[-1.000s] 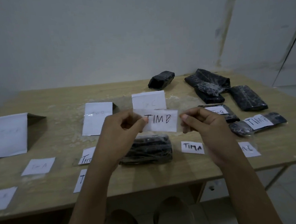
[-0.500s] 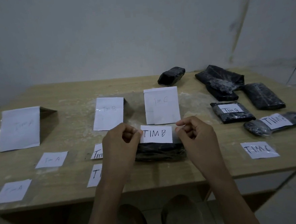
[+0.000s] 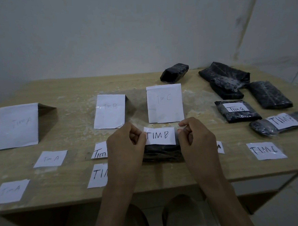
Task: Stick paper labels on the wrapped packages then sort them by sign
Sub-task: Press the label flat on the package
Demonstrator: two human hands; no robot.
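A white paper label reading TIM B point(image 3: 159, 136) lies across the top of a black wrapped package point(image 3: 162, 153) near the table's front edge. My left hand point(image 3: 125, 146) pinches the label's left end. My right hand point(image 3: 196, 138) pinches its right end, where clear tape sticks out. Both hands sit right beside the package. Two labelled packages point(image 3: 237, 111) point(image 3: 281, 123) lie to the right. Several unlabelled black packages point(image 3: 174, 73) point(image 3: 268, 94) lie at the back right.
Three folded standing signs read TIM A point(image 3: 17, 126), TIM B point(image 3: 109, 111) and TIM C point(image 3: 164, 103). Loose taped labels lie flat on the wooden table point(image 3: 72, 90): TIM A slips point(image 3: 50, 158) point(image 3: 10, 192) at left, partly hidden slips point(image 3: 98, 175) by my left wrist, TIM C point(image 3: 265, 150) at right.
Both hands have lowered the TIM B label from the air down onto the black package. The camera has tipped closer to the table.
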